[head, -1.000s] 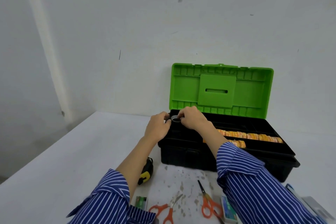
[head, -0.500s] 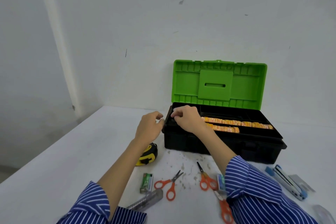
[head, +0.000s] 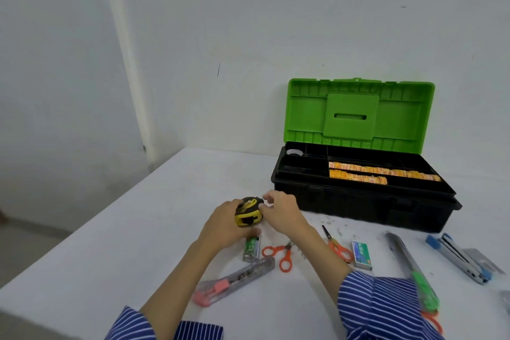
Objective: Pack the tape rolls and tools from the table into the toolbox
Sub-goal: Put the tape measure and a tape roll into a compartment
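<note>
Tape roll (head: 294, 152) already packed in toolbox (head: 358, 201), frame right. Tape measure (head: 247, 215) at centre is pinched by left hand (head: 226, 225); right hand (head: 280, 211) grip spread beside it. Scissors (head: 278, 254), cutters (head: 234, 281), stapler (head: 459, 257) left on counter (head: 110, 243).
</note>
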